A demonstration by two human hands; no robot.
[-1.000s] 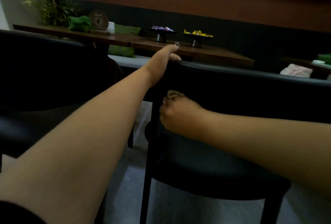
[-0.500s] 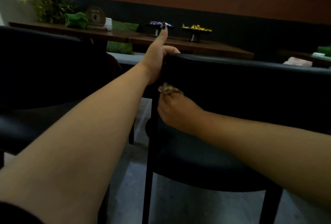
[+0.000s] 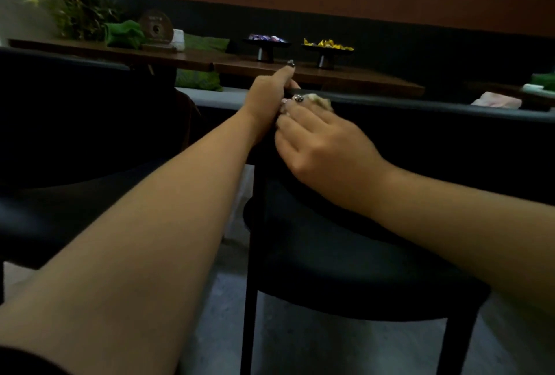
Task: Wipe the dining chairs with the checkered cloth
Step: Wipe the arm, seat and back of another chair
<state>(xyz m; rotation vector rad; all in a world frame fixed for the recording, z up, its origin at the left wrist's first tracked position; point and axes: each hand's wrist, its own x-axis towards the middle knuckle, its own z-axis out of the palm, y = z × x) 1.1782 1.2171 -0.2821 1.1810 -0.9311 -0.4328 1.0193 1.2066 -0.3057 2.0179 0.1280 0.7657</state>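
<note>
- Two hands meet at the left end of the backrest of the nearer black dining chair [image 3: 390, 140], seen from the single head view.
- Left hand [image 3: 267, 98]: curled over the top edge at the backrest's left corner, with one finger raised and extended above the edge. The hand grips the chair.
- Right hand [image 3: 318, 140]: placed just beside the left hand and touching it, fingers bent around the checkered cloth [image 3: 321, 102], which it presses against the top rail of the backrest.
- Checkered cloth: bunched small, only a pale wad shows past the right fingertips, on the rail's top edge. Its pattern cannot be made out.
- Nearer chair: round dark seat below the forearms, thin black legs on a grey floor.
- Second black chair [image 3: 75, 122]: stands to the left, just beside the first, untouched by either hand.
- Background: a long wooden table [image 3: 345, 77] behind the chairs carries two dark pedestal dishes [image 3: 327, 53], one with purple pieces and one with yellow pieces, a green folded cloth [image 3: 124, 34] and a leafy plant [image 3: 81, 11] at the far left.
</note>
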